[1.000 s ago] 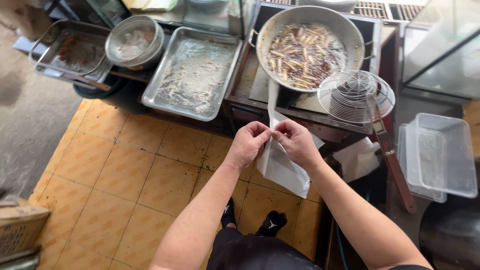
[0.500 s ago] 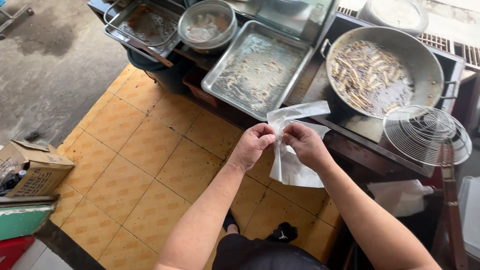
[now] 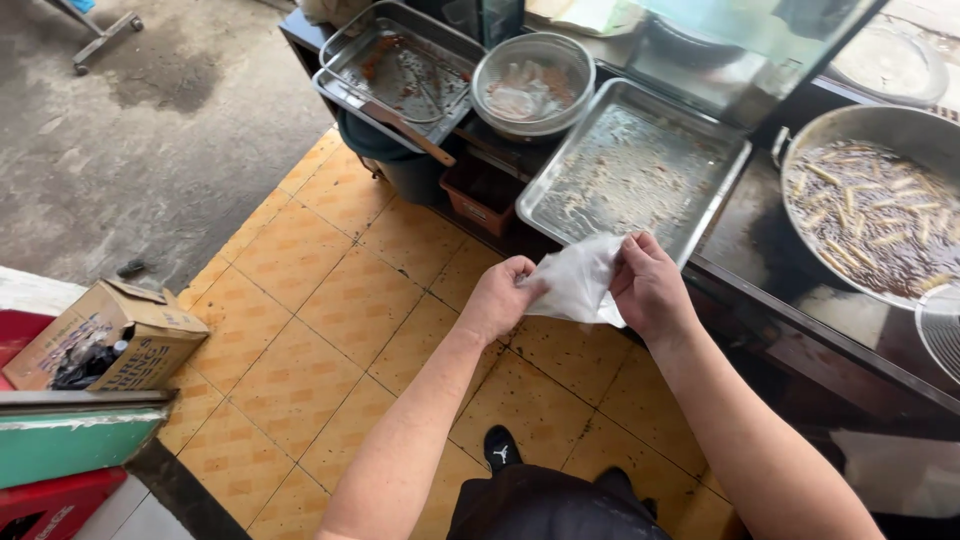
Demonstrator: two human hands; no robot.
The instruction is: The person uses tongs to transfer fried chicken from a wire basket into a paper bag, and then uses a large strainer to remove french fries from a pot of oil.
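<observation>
Clearly both hands were working a thin bag open: the left hand pinched its edge at 9 o'clock, the right hand at 3 o'clock, below the tray. Next, I think, the two layers needed separating.

two hands, the left hand and the right hand, share one thin white plastic bag. on the counter i count two metal trays, a greasy tray and a crumbed tray; one round strainer bowl; one frying wok. one cardboard box is on the floor.
</observation>
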